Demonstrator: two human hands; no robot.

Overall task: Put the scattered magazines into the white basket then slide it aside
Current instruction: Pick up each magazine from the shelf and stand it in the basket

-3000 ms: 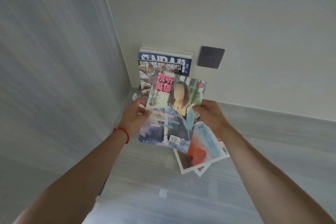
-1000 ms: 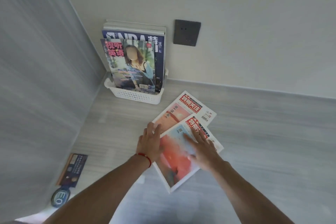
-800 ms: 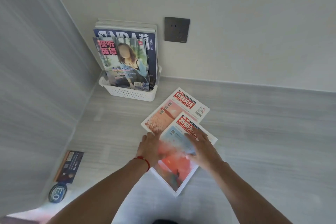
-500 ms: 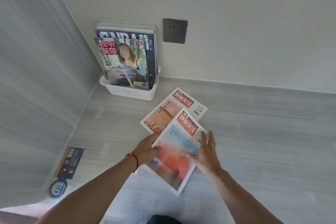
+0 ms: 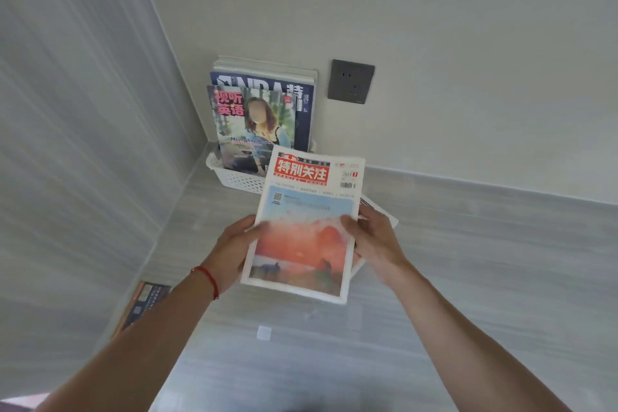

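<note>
Since half a second ago, the red-masthead magazine [image 5: 302, 227] has come up off the floor [image 5: 468, 278] and now sits raised between both hands, cover facing the camera, top edge toward the white basket [image 5: 234, 177]. A second magazine [image 5: 384, 216] remains on the floor beneath it, mostly hidden; only its right corner shows.

Grip state: the left hand [image 5: 234, 244] pinches the left edge, thumb on the cover; the right hand [image 5: 371, 234] clamps the right edge the same way.

Procedure for the step in hand — judged from this view:
- Hold both edges firmly so the thin copy does not sag.
- Carry it far and left, toward the corner, where the basket stands against the wall.
- Turn it upright and lower it in front of the magazines [image 5: 257, 124] already standing there — clear the near rim first, then release.

The basket lies just beyond the raised magazine's top edge, far-left of both hands.
</note>
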